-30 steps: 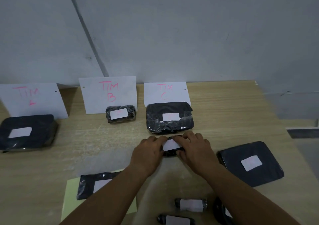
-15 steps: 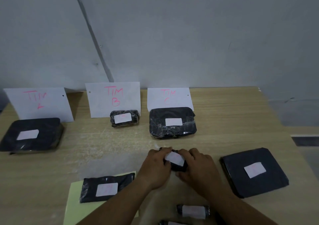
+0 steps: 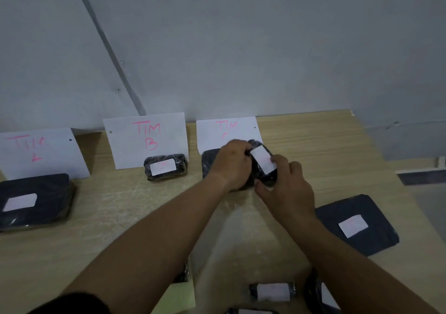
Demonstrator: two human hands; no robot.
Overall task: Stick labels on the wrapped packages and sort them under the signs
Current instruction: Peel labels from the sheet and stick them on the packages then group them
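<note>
My left hand [image 3: 231,163] and my right hand [image 3: 287,188] both grip a small black wrapped package [image 3: 263,163] with a white label, held tilted just in front of the sign "TIM C" [image 3: 226,130]. Beneath my hands lies a larger black package [image 3: 208,164], mostly hidden. Under the sign "TIM B" [image 3: 147,140] rests a small labelled package [image 3: 165,167]. A flat labelled package [image 3: 33,201] lies under the leftmost sign [image 3: 38,152].
A flat black labelled package [image 3: 357,224] lies at the right on the wooden table [image 3: 120,217]. Small labelled rolls [image 3: 272,292] sit near the front edge beside a yellow-green sheet [image 3: 178,296]. A grey wall rises behind the signs.
Both hands lifted the small labelled package from the table's middle and carried it forward to the "TIM C" sign, over the larger package there.
</note>
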